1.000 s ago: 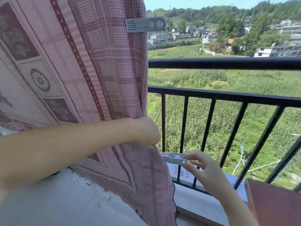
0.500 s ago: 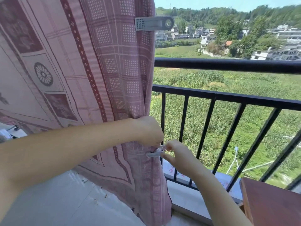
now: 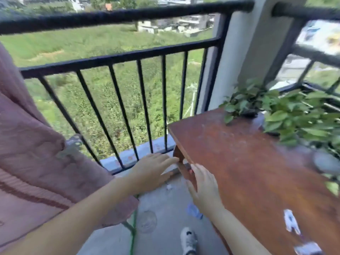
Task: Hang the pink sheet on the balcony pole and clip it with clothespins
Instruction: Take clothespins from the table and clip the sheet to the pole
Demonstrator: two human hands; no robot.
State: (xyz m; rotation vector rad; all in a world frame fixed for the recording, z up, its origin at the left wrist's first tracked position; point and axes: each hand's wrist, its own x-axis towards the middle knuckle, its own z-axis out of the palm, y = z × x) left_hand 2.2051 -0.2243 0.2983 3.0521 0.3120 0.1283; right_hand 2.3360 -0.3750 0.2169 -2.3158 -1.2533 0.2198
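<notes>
The pink sheet point(image 3: 31, 148) hangs at the left edge of the view, blurred by motion. A grey clothespin point(image 3: 69, 150) is clipped on its right edge, low down. My left hand point(image 3: 150, 172) is out in front of the railing's base, fingers spread and holding nothing. My right hand point(image 3: 204, 186) is beside it at the near corner of the wooden table, fingers loosely apart, also with nothing in it. The balcony pole is out of view above.
A black metal railing point(image 3: 117, 59) runs across the front. A reddish wooden table point(image 3: 253, 162) stands at the right with leafy potted plants point(image 3: 287, 115) and white clothespins point(image 3: 291, 223) on it. A grey pillar point(image 3: 244, 46) rises behind. My shoe point(image 3: 188, 240) is on the concrete floor.
The clothespin now sits on the sheet's lower edge and both hands have let go. The view has swung right and down, off the sheet and onto the table.
</notes>
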